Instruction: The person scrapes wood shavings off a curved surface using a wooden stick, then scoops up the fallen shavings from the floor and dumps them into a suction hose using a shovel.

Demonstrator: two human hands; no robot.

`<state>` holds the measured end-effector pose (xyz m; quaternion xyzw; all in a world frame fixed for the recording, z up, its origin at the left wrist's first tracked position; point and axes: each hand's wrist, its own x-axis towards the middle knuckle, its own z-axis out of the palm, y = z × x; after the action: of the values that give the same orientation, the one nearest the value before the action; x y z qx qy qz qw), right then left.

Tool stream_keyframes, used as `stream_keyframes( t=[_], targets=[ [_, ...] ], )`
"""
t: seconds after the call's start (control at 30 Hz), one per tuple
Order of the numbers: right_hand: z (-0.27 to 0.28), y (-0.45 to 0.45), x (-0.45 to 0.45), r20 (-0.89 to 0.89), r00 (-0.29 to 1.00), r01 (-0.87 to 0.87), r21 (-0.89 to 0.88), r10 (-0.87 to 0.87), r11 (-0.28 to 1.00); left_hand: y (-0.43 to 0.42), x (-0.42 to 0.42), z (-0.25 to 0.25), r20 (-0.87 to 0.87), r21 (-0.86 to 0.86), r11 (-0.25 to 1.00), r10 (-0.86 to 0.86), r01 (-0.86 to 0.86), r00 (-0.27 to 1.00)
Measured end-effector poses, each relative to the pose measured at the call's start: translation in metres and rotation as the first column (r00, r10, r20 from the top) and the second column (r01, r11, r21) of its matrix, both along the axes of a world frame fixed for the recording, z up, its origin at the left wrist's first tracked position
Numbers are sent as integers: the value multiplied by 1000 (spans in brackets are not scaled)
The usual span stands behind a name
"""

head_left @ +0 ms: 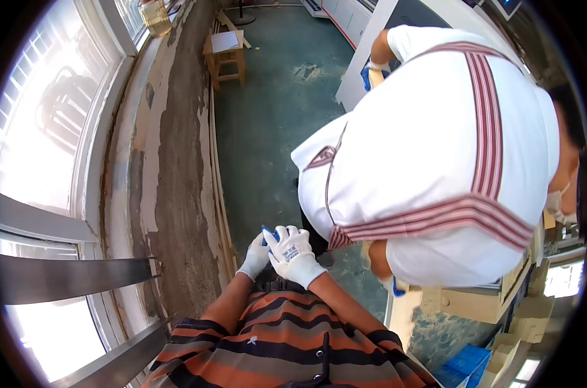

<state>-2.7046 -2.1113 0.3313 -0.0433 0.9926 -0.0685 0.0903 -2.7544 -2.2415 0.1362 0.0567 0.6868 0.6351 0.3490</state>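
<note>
White work gloves with blue palms cover both my hands, which meet in front of my waist, over the dark belt. My left hand [256, 254] is on the left side, partly behind the other, and its fingers are mostly hidden. Its blue palm side shows a little near the fingertips. My right hand [289, 252] lies over it with the back of the glove up, small print on it, and its fingers bent a little and apart. No object shows between the hands.
A co-worker in a white top with striped straps [429, 149] bends close on the right, gloved. A wooden stool [226, 59] stands ahead by the wall. Metal bars [73, 278] jut from the left window. Cardboard boxes [471, 304] and a blue box [465, 366] lie lower right.
</note>
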Motion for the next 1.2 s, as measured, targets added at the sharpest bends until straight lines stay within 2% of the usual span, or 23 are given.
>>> stream_keyframes(
  t=[0.07, 0.13, 0.17, 0.2, 0.27, 0.33, 0.37, 0.47, 0.53, 0.63, 0.67, 0.77, 0.8, 0.87, 0.9, 0.93, 1.0, 1.07, 1.17, 1.2],
  targets=[
    [-5, -3, -4, 37, 999, -12, -14, 12, 1000, -8, -3, -11, 44, 41, 999, -37, 35, 998],
    [-8, -9, -8, 65, 998, -23, 6, 23, 1000, -19, -5, -97, 128, 26, 997, -79, 76, 989],
    [-7, -13, -9, 72, 997, -29, 17, 28, 999, -21, -10, -119, 169, 18, 995, -100, 99, 980],
    [-7, -14, -11, 80, 996, -36, 30, 33, 999, -23, -5, -67, -104, -37, 992, -122, 119, 987],
    [-5, -15, -11, 72, 997, 2, 23, -3, 1000, -52, -1, -116, -12, 42, 998, -47, 48, 999],
    [1, -10, -10, 61, 997, 46, 31, -48, 998, -67, -6, -108, 327, 15, 980, 183, -198, 927],
    [7, -7, -8, 96, 993, 66, 23, -68, 998, -72, -7, -80, 570, -111, 923, 362, -367, 737],
    [17, 4, -1, 173, 973, 151, 17, -152, 988, -112, -4, -84, 560, -152, 955, 294, -253, 774],
    [-9, 8, 9, 129, 977, 177, -36, -171, 984, -137, 4, -114, 519, -111, 970, 242, -216, 820],
    [-18, 9, 20, 120, 966, 247, -196, -227, 949, -167, 13, -153, 301, -113, 987, 145, -116, 943],
    [-20, 9, 23, 130, 959, 277, -257, -250, 926, -168, 8, -150, 246, -114, 992, 88, -62, 965],
    [-27, 7, 28, 256, 904, 401, -237, -341, 885, -155, -7, -125, 133, -106, 985, -125, 139, 983],
    [-27, 7, 29, 315, 872, 455, -242, -375, 857, -144, -12, -128, 310, -101, 995, 18, 14, 951],
    [-15, 12, 25, 424, 798, 549, -217, -428, 807, -131, -24, -163, 233, -129, 986, -72, 104, 970],
    [-7, 15, 21, 511, 740, 596, -196, -438, 779, -118, -31, -151, 365, -98, 993, -25, 65, 931],
    [1, 17, 21, 488, 733, 614, -173, -475, 770, -107, -37, -143, 488, -81, 997, 26, 15, 872],
    [-2, 24, 24, 451, 746, 622, -209, -490, 755, -87, -44, -130, 401, 6, 996, -84, 88, 912],
    [-18, 28, 34, 394, 771, 615, -255, -501, 746, -57, -41, -102, 608, -68, 988, 152, -139, 779],
    [-20, 32, 59, 330, 798, 594, -286, -505, 752, -45, -48, -116, 583, 33, 999, -31, 14, 812],
    [1, 38, 66, 370, 784, 606, -283, -499, 743, -40, -50, -133, 247, 76, 987, -156, 141, 956]
  ],
)
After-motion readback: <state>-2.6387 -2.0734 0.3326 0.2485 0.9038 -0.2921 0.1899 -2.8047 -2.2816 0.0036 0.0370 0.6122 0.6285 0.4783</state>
